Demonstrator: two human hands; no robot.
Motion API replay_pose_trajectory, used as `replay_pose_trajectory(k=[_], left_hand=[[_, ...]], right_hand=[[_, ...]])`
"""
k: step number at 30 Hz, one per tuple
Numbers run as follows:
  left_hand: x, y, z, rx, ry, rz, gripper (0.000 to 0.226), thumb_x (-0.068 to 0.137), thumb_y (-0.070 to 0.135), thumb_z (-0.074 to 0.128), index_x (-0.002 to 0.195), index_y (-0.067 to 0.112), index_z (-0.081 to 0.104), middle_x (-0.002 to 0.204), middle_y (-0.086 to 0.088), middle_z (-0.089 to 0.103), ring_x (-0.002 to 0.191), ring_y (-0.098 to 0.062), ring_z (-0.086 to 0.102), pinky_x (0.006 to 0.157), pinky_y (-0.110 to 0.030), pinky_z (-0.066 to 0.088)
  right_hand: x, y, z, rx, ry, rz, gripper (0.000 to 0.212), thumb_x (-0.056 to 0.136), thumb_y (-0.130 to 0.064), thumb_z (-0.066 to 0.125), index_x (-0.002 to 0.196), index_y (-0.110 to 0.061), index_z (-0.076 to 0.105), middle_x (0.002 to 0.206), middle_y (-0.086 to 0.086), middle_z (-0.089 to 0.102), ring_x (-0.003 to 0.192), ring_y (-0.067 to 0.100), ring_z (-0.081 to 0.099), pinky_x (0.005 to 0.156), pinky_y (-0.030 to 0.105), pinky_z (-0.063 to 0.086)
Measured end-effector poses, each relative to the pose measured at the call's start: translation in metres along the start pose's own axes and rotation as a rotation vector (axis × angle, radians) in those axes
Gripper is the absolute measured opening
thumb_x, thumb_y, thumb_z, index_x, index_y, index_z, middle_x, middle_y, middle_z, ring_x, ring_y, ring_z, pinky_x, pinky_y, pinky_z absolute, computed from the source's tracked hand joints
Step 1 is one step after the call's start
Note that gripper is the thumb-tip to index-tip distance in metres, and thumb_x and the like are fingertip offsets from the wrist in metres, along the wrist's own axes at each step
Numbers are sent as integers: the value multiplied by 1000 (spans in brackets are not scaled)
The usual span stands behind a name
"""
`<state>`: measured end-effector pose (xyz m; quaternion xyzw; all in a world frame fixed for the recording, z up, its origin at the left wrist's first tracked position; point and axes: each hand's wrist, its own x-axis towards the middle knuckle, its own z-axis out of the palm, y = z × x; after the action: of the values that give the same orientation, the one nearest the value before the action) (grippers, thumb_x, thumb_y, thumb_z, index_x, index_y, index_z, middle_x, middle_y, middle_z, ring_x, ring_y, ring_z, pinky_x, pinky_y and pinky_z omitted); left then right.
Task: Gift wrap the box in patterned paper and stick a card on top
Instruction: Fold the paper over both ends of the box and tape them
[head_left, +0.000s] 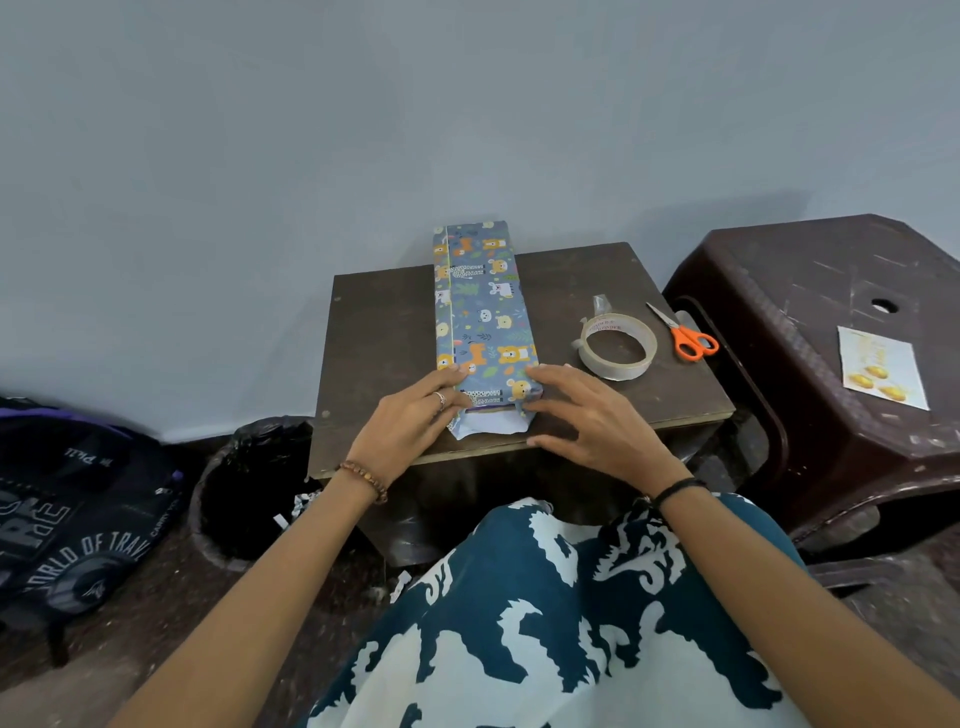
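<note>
A long box (480, 306) wrapped in blue animal-print paper lies lengthwise on a small dark wooden table (379, 338). Its far end reaches past the table's back edge. At the near end a white paper flap (485, 427) sticks out flat on the table. My left hand (410, 421) presses the paper against the box's near left corner with straight fingers. My right hand (582, 410) touches the near right corner, fingers spread and relaxed. A pale card (883, 371) with yellow shapes lies on the brown plastic stool (810, 291) at the right.
A roll of clear tape (618, 345) and orange-handled scissors (685, 332) lie on the table right of the box. A black-lined bin (249, 488) stands at the table's left, a dark backpack (78, 514) further left. A grey wall is behind.
</note>
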<state>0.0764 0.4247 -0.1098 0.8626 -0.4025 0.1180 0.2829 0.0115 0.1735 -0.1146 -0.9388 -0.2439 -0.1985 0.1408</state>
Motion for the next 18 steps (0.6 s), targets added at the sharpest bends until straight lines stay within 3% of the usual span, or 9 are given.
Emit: replay_pose_trajectory(k=[15, 18], left_hand=[[-1, 0, 5, 111, 33, 59, 27, 90, 21, 42, 99, 13, 66, 124, -6, 61, 118, -8, 44, 89, -21, 38], [-1, 2, 5, 155, 61, 97, 24, 88, 19, 44, 98, 11, 65, 120, -8, 63, 114, -10, 46, 90, -22, 38]], right_hand=[[1, -8, 8, -180, 89, -54, 30, 88, -32, 51, 86, -13, 74, 127, 15, 57, 116, 30, 56, 103, 46, 42], [0, -15, 17, -260, 148, -52, 17, 87, -23, 59, 85, -11, 71, 125, 21, 58, 109, 32, 62, 96, 50, 47]])
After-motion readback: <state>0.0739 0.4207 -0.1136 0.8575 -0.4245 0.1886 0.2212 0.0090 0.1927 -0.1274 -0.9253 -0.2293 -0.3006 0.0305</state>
